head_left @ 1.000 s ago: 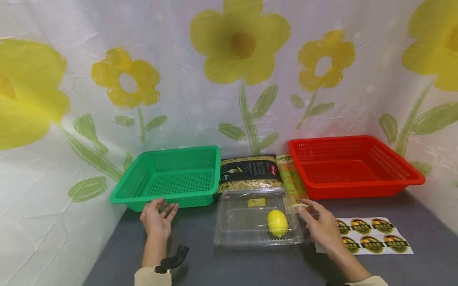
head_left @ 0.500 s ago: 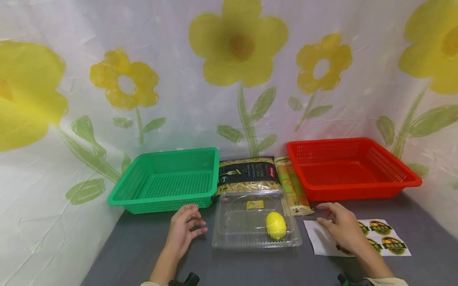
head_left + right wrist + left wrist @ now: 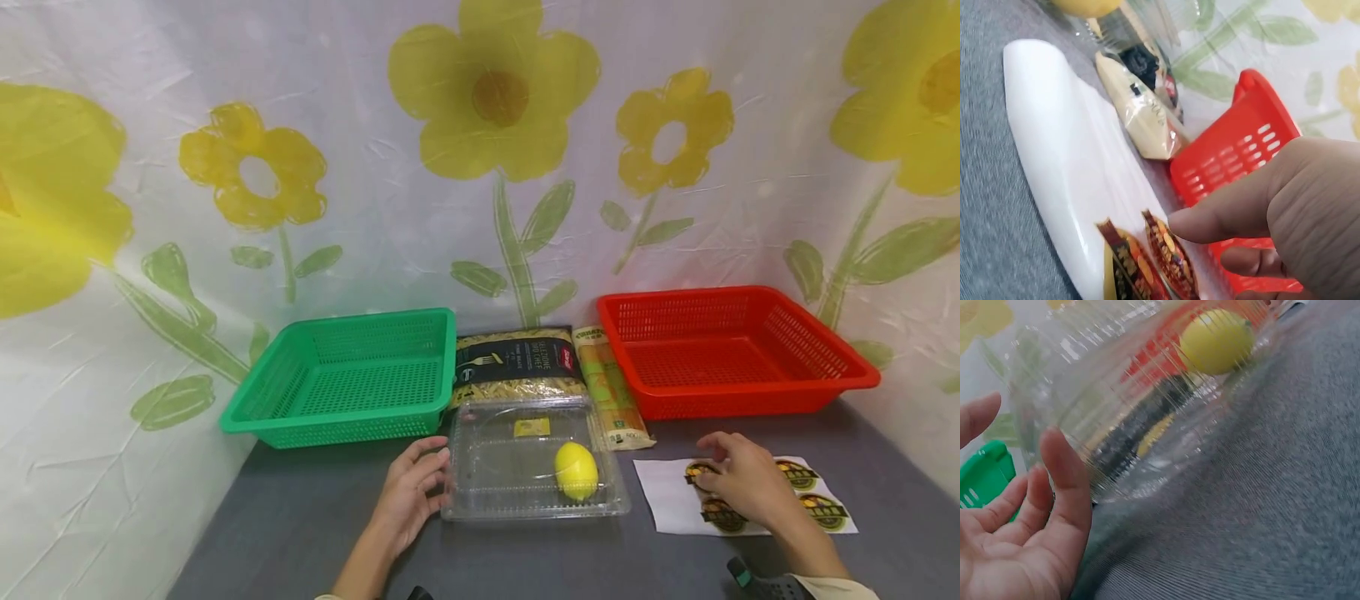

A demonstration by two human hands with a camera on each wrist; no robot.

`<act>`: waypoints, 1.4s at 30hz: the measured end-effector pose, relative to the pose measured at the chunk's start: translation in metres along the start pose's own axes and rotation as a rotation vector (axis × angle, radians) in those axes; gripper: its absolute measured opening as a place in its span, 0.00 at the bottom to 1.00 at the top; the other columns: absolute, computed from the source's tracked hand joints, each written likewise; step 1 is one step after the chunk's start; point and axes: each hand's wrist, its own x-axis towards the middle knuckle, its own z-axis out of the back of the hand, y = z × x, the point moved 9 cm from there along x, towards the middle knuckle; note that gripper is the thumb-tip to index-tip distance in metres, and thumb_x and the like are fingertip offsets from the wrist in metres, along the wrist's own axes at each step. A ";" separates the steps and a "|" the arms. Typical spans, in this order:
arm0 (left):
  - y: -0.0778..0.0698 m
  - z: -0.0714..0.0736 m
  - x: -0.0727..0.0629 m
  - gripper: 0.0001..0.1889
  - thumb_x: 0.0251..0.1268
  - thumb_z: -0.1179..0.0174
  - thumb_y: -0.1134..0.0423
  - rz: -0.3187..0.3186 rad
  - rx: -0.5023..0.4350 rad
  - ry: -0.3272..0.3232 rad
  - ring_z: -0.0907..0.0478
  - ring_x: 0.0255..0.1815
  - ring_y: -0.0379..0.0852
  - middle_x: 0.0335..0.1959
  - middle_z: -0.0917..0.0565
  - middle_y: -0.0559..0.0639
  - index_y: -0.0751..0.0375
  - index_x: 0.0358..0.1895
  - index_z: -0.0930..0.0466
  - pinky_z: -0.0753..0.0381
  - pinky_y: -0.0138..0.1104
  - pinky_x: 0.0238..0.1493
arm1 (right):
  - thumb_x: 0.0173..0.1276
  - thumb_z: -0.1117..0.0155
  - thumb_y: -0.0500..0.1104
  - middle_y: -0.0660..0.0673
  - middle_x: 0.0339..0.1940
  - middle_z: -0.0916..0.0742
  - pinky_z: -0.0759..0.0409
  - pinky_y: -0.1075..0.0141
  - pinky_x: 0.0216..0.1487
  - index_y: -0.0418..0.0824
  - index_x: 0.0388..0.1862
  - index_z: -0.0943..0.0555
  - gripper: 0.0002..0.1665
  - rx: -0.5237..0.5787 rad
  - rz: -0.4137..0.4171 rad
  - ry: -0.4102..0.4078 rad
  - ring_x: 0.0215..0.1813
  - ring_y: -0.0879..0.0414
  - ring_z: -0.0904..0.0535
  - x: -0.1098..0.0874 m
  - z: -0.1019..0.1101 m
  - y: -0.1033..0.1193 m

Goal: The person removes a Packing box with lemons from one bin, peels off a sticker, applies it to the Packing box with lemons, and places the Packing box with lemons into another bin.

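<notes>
A clear plastic clamshell box (image 3: 502,475) stands closed on the table, with a yellow lemon (image 3: 576,472) and a small yellow packet (image 3: 532,427) visible through it. Beside the box's left wall is my left hand (image 3: 411,492), fingers relaxed and holding nothing; whether the fingertips touch the wall I cannot tell. My right hand (image 3: 753,483) hovers over a white sheet of round stickers (image 3: 667,493), hiding part of it. In the right wrist view the thumb is near a sticker (image 3: 1172,250), and nothing is between thumb and fingers.
A green basket (image 3: 345,429) stands at the back left and a red basket (image 3: 735,404) at the back right. Between them lie a bag of pasta (image 3: 517,362) and a long orange-green packet (image 3: 611,387). Behind hangs a flowered curtain (image 3: 360,250).
My left hand has moved from the green basket's front rightward to the box's left side. My right hand has left the box's right side and come over the sticker sheet.
</notes>
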 end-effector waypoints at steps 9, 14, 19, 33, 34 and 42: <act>0.010 -0.006 0.001 0.29 0.70 0.43 0.72 0.015 -0.134 0.144 0.24 0.28 0.41 0.31 0.20 0.46 0.63 0.71 0.41 0.20 0.33 0.27 | 0.48 0.19 0.46 0.45 0.37 0.17 0.26 0.57 0.36 0.35 0.48 0.17 0.29 -0.031 -0.009 0.035 0.38 0.51 0.22 0.002 -0.005 -0.008; 0.008 -0.008 -0.002 0.33 0.68 0.44 0.74 0.010 -0.126 0.195 0.23 0.28 0.40 0.32 0.21 0.45 0.66 0.74 0.45 0.19 0.33 0.26 | 0.48 0.20 0.45 0.46 0.36 0.14 0.24 0.54 0.38 0.38 0.45 0.16 0.25 -0.046 -0.019 0.059 0.39 0.49 0.19 0.003 -0.008 -0.010; 0.008 -0.008 -0.003 0.35 0.67 0.44 0.75 0.012 -0.124 0.212 0.23 0.25 0.41 0.32 0.22 0.45 0.66 0.75 0.46 0.18 0.33 0.24 | 0.50 0.21 0.44 0.46 0.35 0.14 0.23 0.54 0.37 0.39 0.44 0.16 0.22 -0.037 -0.061 0.085 0.39 0.50 0.19 0.003 -0.010 -0.012; 0.008 -0.009 -0.002 0.34 0.68 0.45 0.75 0.001 -0.119 0.235 0.22 0.26 0.40 0.34 0.22 0.45 0.66 0.75 0.46 0.16 0.32 0.25 | 0.50 0.21 0.43 0.44 0.37 0.13 0.21 0.46 0.43 0.36 0.43 0.15 0.22 -0.042 -0.059 0.069 0.42 0.46 0.17 0.003 -0.008 -0.009; 0.008 -0.009 -0.002 0.33 0.68 0.45 0.75 0.000 -0.118 0.237 0.22 0.26 0.40 0.34 0.22 0.45 0.66 0.75 0.46 0.16 0.32 0.25 | 0.49 0.20 0.42 0.43 0.38 0.14 0.21 0.45 0.44 0.35 0.44 0.15 0.23 -0.040 -0.051 0.063 0.43 0.45 0.17 0.002 -0.008 -0.008; 0.008 -0.009 -0.003 0.33 0.69 0.46 0.75 -0.006 -0.117 0.246 0.22 0.27 0.40 0.33 0.22 0.45 0.67 0.75 0.47 0.16 0.32 0.25 | 0.49 0.19 0.43 0.39 0.41 0.13 0.21 0.42 0.47 0.31 0.46 0.15 0.26 -0.028 -0.046 0.062 0.46 0.40 0.18 0.002 -0.008 -0.010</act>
